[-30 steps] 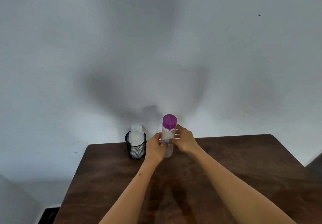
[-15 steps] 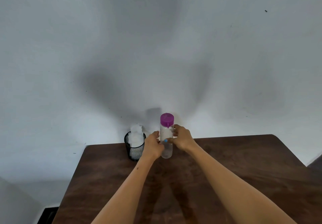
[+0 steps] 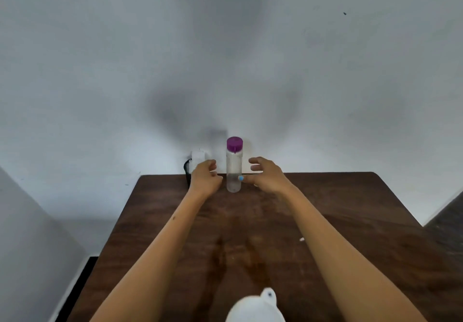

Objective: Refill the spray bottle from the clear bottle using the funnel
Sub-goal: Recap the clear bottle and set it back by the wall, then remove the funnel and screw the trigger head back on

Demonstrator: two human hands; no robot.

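Observation:
The clear bottle (image 3: 234, 168) with a purple cap stands upright near the far edge of the brown table (image 3: 325, 209). My left hand (image 3: 205, 177) is just left of the bottle, its fingers loosely curled with a small gap to it. My right hand (image 3: 265, 173) is on the bottle's right with fingers spread, and its thumb tip lies at the bottle's lower part. Neither hand grips the bottle. A white funnel (image 3: 254, 309) shows at the bottom edge, close to me. No spray bottle is in view.
A black mesh cup (image 3: 187, 170) holding something white stands at the table's far edge, partly hidden behind my left hand. A small white speck (image 3: 302, 239) lies on the table by my right forearm. A grey wall rises right behind the table.
Both hands held the clear bottle before; now they have let go and opened away to its sides. The bottle stands on the table. The view tilted down, revealing the funnel.

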